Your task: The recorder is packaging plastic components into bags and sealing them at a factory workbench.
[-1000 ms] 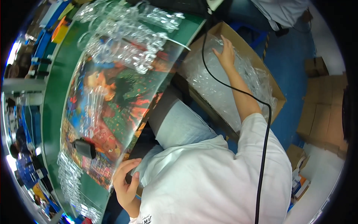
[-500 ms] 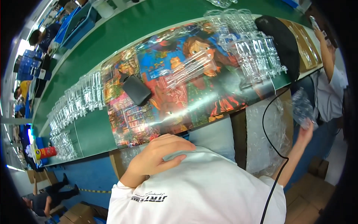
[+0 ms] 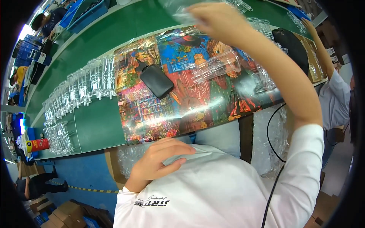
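Your hands at the green table

The table point(image 3: 99, 125) holds a bright mat point(image 3: 182, 102) with clear trays point(image 3: 216, 66) on it. Your right hand point(image 3: 213, 19) grips a clear bag point(image 3: 178, 9) over the far edge; it could slip and knock trays. Your left hand point(image 3: 159, 161) rests loose, holding nothing, by the near edge.

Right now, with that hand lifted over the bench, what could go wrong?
The right hand holds a clear plastic piece high over the colourful mat; if the grip slips, it could drop onto the loose clear trays there. The raised forearm may brush the black cable. The left hand rests at the shirt, steadying nothing.
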The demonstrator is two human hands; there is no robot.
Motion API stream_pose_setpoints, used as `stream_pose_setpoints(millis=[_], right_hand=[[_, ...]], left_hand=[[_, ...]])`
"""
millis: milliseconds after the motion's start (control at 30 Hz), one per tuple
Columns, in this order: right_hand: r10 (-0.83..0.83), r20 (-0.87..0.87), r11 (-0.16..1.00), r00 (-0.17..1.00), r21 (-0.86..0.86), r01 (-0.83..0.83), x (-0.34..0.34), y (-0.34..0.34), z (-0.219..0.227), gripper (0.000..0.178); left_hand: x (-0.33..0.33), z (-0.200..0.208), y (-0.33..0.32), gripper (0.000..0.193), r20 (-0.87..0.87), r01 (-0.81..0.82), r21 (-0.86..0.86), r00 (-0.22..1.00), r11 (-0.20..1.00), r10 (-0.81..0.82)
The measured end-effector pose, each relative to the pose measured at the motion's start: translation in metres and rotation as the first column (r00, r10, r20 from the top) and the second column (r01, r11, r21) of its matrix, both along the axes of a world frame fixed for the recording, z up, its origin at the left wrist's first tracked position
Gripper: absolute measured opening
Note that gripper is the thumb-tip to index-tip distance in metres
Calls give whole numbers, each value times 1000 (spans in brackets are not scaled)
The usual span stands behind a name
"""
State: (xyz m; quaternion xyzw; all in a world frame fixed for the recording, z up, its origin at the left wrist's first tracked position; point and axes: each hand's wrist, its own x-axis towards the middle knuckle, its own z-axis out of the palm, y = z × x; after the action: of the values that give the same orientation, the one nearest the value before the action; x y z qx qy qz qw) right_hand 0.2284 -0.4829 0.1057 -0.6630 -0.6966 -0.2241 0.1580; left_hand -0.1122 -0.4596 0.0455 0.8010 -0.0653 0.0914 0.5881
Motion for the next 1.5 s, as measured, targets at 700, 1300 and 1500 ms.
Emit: stream_pose_setpoints(millis=[700,1300,1500], right_hand=[[-110,-89,735,990,-678,21,-58,41,-46,49],[49,-915,799,-402,277,-534,-48,8,24,57],[-84,-657,869,-749,321,-378,-91,0,-4,65]], left_hand=[[-30,-17,15,25,-31,-96,-86,995,992,93],[21,-16,26,70,35,-125,-898,936,423,350],[58,-6,31,64,-21,-39,-999,865,26,501]])
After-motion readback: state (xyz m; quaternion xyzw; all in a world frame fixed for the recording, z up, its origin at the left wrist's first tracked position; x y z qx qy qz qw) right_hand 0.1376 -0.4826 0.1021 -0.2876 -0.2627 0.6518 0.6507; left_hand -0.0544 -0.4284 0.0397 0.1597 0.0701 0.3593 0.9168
